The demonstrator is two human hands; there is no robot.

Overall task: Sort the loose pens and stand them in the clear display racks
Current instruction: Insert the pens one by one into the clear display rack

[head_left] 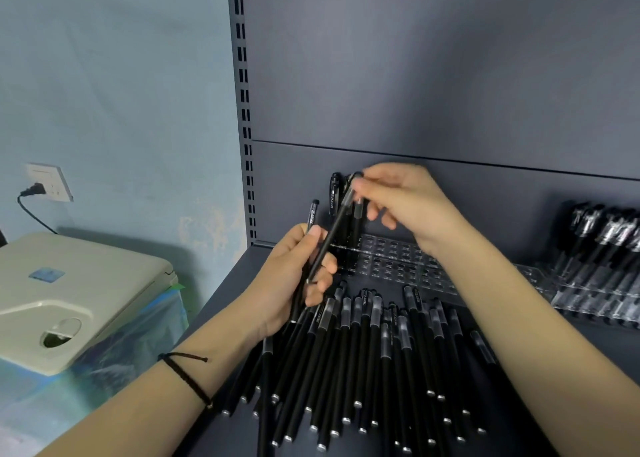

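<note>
Several loose black pens [367, 363] lie in a fan on the dark shelf. My left hand [294, 276] grips a small bundle of black pens, one of them sticking up above the fingers. My right hand [398, 200] pinches the capped top of a single black pen [329, 238] that slants down to my left hand. Behind the hands lies a clear display rack [398, 259] with a few black pens [341, 207] standing at its left end. A second clear rack [595, 297] at the right holds several pens.
The dark shelf [235, 297] has a grey back panel and a slotted upright at its left. Left of the shelf stands a beige machine [69, 293] on a plastic-wrapped base. A wall socket [48, 182] with a plugged cable is above it.
</note>
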